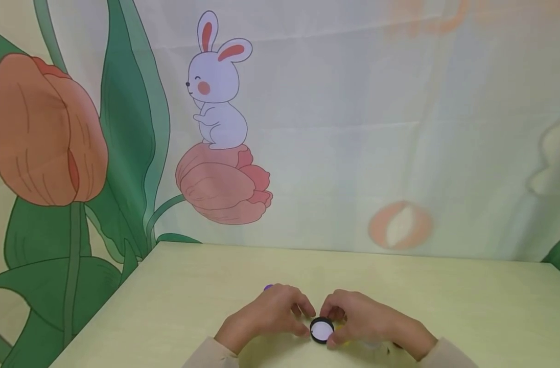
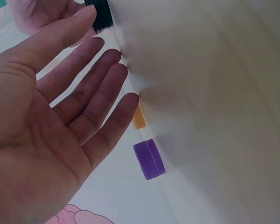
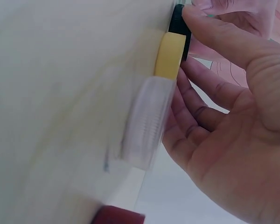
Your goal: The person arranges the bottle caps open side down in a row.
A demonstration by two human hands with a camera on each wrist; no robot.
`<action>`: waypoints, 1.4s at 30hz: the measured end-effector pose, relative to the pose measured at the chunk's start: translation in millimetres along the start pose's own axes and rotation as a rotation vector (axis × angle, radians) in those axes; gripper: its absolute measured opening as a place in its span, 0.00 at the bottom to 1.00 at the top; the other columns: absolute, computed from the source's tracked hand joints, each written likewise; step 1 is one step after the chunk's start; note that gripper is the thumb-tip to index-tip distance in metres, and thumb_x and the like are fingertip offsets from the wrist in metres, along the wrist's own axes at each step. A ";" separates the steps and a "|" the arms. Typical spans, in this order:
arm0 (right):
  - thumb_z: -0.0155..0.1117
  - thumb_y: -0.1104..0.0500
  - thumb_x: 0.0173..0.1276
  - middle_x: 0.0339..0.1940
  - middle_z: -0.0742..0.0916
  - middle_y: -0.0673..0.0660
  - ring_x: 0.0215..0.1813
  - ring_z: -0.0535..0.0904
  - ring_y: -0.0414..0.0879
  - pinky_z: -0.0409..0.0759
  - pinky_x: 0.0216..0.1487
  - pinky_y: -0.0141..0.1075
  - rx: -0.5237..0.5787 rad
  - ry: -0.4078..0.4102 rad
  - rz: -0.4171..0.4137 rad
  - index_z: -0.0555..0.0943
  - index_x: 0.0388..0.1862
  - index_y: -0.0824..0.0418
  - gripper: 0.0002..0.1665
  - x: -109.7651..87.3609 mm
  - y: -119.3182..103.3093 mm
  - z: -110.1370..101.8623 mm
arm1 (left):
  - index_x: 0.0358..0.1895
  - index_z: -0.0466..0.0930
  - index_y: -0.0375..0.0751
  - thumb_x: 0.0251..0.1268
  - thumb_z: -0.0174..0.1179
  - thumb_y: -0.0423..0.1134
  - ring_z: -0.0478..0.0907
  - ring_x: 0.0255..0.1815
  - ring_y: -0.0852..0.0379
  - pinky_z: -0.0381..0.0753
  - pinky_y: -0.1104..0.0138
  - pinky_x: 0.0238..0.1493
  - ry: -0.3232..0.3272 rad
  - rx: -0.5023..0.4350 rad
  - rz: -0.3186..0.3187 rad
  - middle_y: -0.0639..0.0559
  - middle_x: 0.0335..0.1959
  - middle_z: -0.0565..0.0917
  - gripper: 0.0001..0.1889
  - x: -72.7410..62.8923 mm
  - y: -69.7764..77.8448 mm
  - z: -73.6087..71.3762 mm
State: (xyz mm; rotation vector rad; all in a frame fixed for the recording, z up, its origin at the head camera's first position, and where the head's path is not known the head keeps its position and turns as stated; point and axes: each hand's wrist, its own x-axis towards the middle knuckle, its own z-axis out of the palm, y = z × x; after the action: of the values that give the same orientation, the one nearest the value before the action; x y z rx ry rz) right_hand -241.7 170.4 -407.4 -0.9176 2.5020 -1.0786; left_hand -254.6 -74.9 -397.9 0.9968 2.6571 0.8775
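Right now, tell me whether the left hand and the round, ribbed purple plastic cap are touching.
Apart: the left wrist view shows a plain strip of background between the left hand and the purple plastic cap.

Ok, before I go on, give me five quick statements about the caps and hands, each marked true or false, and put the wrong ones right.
1. The black cap lies between the left hand and the right hand. True.
2. The purple cap is on the right hand's side. False: it is on the left hand's side.
3. In the right wrist view, the yellow cap appears between the black cap and the translucent cap. True.
4. Seen from the head camera, the black cap is black all over. False: it shows a white middle inside a black rim.
5. A dark red piece shows at the bottom of the right wrist view. True.
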 end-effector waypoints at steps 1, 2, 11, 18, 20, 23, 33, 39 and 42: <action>0.86 0.61 0.58 0.42 0.82 0.48 0.44 0.80 0.42 0.79 0.52 0.39 -0.003 0.004 -0.002 0.84 0.45 0.57 0.20 0.0 0.2 0.3 | 0.42 0.94 0.49 0.48 0.85 0.35 0.81 0.41 0.66 0.78 0.72 0.46 0.000 -0.004 0.001 0.66 0.35 0.87 0.16 -0.1 0.4 0.0; 0.86 0.61 0.58 0.42 0.82 0.48 0.44 0.79 0.42 0.80 0.51 0.38 -0.007 0.007 -0.004 0.84 0.45 0.57 0.20 0.2 0.5 0.3 | 0.42 0.93 0.49 0.48 0.84 0.34 0.81 0.41 0.66 0.78 0.72 0.46 0.001 -0.009 0.003 0.66 0.35 0.87 0.16 -0.1 0.5 0.2; 0.85 0.58 0.59 0.40 0.84 0.46 0.43 0.79 0.41 0.79 0.50 0.37 -0.018 0.029 -0.007 0.84 0.45 0.56 0.20 -0.3 1.4 1.5 | 0.43 0.92 0.47 0.49 0.84 0.33 0.81 0.41 0.67 0.79 0.72 0.48 -0.005 -0.053 -0.009 0.66 0.35 0.87 0.16 1.4 0.7 3.9; 0.84 0.54 0.62 0.40 0.85 0.45 0.44 0.80 0.42 0.80 0.50 0.37 -0.025 0.066 -0.026 0.83 0.47 0.56 0.20 0.5 0.2 -0.1 | 0.43 0.89 0.46 0.50 0.82 0.29 0.83 0.40 0.65 0.81 0.71 0.46 0.015 -0.087 0.005 0.64 0.36 0.88 0.17 1.9 1.5 1.6; 0.84 0.54 0.62 0.40 0.85 0.45 0.44 0.80 0.42 0.80 0.49 0.37 -0.020 0.080 -0.034 0.83 0.47 0.56 0.20 0.7 -0.7 -0.5 | 0.43 0.88 0.46 0.50 0.81 0.28 0.84 0.40 0.65 0.81 0.71 0.46 0.026 -0.090 0.006 0.64 0.36 0.88 0.17 2.0 1.8 1.1; 0.83 0.54 0.63 0.40 0.85 0.46 0.45 0.80 0.44 0.81 0.48 0.37 -0.013 0.103 -0.049 0.83 0.48 0.57 0.19 0.5 -1.6 -0.7 | 0.43 0.87 0.46 0.51 0.81 0.29 0.84 0.38 0.65 0.81 0.71 0.45 0.046 -0.084 0.009 0.63 0.35 0.88 0.17 2.9 1.3 1.7; 0.81 0.54 0.66 0.45 0.86 0.46 0.47 0.81 0.46 0.83 0.48 0.38 0.039 0.179 -0.090 0.83 0.51 0.57 0.19 0.7 -1.7 -1.1 | 0.45 0.82 0.43 0.52 0.79 0.26 0.86 0.35 0.61 0.82 0.72 0.42 0.130 -0.118 0.096 0.58 0.37 0.88 0.19 3.9 -0.5 1.6; 0.80 0.56 0.67 0.45 0.86 0.46 0.47 0.81 0.45 0.83 0.50 0.41 0.027 0.213 -0.105 0.83 0.52 0.58 0.18 2.3 -1.5 -1.6 | 0.47 0.81 0.42 0.53 0.79 0.24 0.86 0.34 0.63 0.83 0.71 0.42 0.156 -0.146 0.105 0.56 0.40 0.89 0.21 3.8 -1.3 1.6; 0.79 0.56 0.67 0.45 0.86 0.46 0.46 0.81 0.44 0.83 0.49 0.40 0.027 0.220 -0.103 0.83 0.52 0.58 0.18 2.2 -1.7 -1.7 | 0.47 0.81 0.42 0.52 0.79 0.24 0.86 0.34 0.63 0.83 0.71 0.42 0.164 -0.146 0.105 0.56 0.40 0.89 0.21 4.1 -1.2 1.5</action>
State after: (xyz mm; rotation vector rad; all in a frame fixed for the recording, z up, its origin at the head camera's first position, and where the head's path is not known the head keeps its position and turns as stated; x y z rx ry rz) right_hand -243.5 169.0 -405.0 -0.9784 2.6310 -1.3079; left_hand -257.8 -72.3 -399.7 1.0794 2.6435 1.2054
